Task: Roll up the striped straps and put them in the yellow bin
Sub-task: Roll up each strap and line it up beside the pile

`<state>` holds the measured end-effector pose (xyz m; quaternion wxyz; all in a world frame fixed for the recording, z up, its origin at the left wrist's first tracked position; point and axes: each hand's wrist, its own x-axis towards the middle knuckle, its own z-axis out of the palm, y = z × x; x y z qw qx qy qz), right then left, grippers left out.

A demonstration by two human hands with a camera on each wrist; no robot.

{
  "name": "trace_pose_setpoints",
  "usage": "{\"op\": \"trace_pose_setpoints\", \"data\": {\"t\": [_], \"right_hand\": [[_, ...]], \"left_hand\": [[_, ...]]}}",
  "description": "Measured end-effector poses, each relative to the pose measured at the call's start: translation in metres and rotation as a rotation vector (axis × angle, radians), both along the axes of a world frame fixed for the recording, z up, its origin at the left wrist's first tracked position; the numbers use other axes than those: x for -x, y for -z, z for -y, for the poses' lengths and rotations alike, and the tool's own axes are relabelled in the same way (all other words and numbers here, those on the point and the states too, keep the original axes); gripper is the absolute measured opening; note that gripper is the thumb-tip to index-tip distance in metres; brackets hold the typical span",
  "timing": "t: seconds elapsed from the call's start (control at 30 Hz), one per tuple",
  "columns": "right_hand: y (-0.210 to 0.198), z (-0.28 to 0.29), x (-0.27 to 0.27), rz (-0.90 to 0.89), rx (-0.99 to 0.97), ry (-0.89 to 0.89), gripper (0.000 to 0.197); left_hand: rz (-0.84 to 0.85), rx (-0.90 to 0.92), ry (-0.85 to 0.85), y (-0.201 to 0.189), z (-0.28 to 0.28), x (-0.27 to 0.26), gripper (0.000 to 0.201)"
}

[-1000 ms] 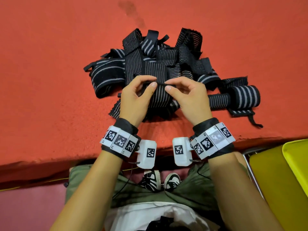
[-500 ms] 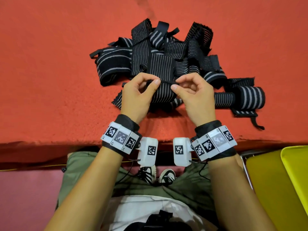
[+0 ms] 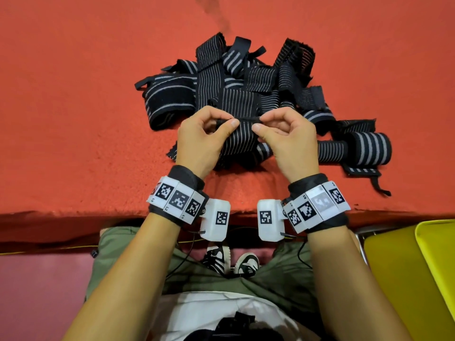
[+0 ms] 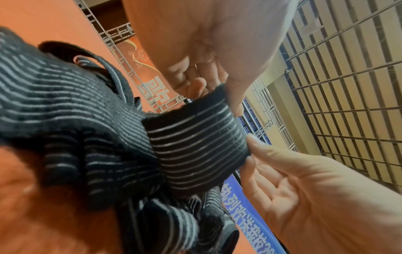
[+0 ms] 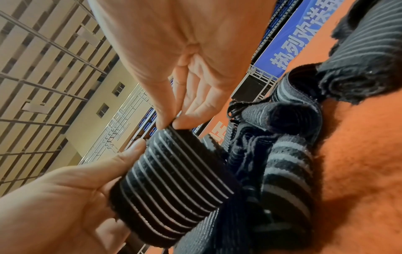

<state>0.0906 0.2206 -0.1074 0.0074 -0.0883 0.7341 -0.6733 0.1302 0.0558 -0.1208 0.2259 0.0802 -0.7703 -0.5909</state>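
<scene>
Straps (image 3: 246, 77) mostly lie unrolled in a heap on the red desk (image 3: 73, 94), one roll (image 3: 369, 148) at its right, while my left hand (image 3: 199, 141) and right hand (image 3: 288, 141) pinch one strap's end (image 3: 242, 134), starting its roll; the yellow bin (image 3: 435, 254), near right, looks unfilled.

A large indoor sports hall: rows of blue spectator seats (image 4: 252, 120), a blue banner with white Chinese lettering (image 5: 298, 39), grey metal truss framing (image 4: 121, 56) and a high slatted ceiling (image 4: 352, 86)
</scene>
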Motion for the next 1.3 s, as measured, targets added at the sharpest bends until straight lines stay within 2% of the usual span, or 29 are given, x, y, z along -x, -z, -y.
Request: {"op": "trace_pose_setpoints", "data": {"t": [0.23, 0.37, 0.47, 0.6, 0.73, 0.93, 1.1, 1.3], "right_hand": [[-0.002, 0.002, 0.002, -0.070, -0.029, -0.010, 0.016], [0.001, 0.004, 0.004, -0.070, -0.052, -0.019, 0.015], [0.002, 0.003, 0.006, -0.006, -0.044, -0.019, 0.012], [0.002, 0.002, 0.005, -0.033, -0.057, -0.040, 0.012], [0.003, 0.003, 0.004, -0.030, -0.035, -0.052, 0.013], [-0.001, 0.002, 0.003, -0.052, -0.101, -0.115, 0.028], [0.004, 0.003, 0.002, -0.137, -0.160, -0.098, 0.023], [0.012, 0.000, 0.000, -0.104, -0.170, -0.098, 0.010]], "left_hand": [[0.007, 0.016, 0.014, -0.002, 0.003, 0.005, 0.012], [-0.024, 0.042, 0.087, -0.005, 0.003, 0.003, 0.007], [-0.018, 0.156, 0.115, -0.004, 0.005, 0.000, 0.016], [0.034, 0.130, 0.165, -0.002, 0.007, -0.001, 0.021], [0.053, 0.129, 0.155, -0.002, 0.008, -0.002, 0.026], [0.087, 0.151, 0.105, -0.007, 0.008, 0.001, 0.017], [0.086, 0.152, 0.113, -0.009, 0.005, 0.000, 0.009], [0.042, 0.118, 0.142, -0.005, 0.002, -0.005, 0.011]]}}
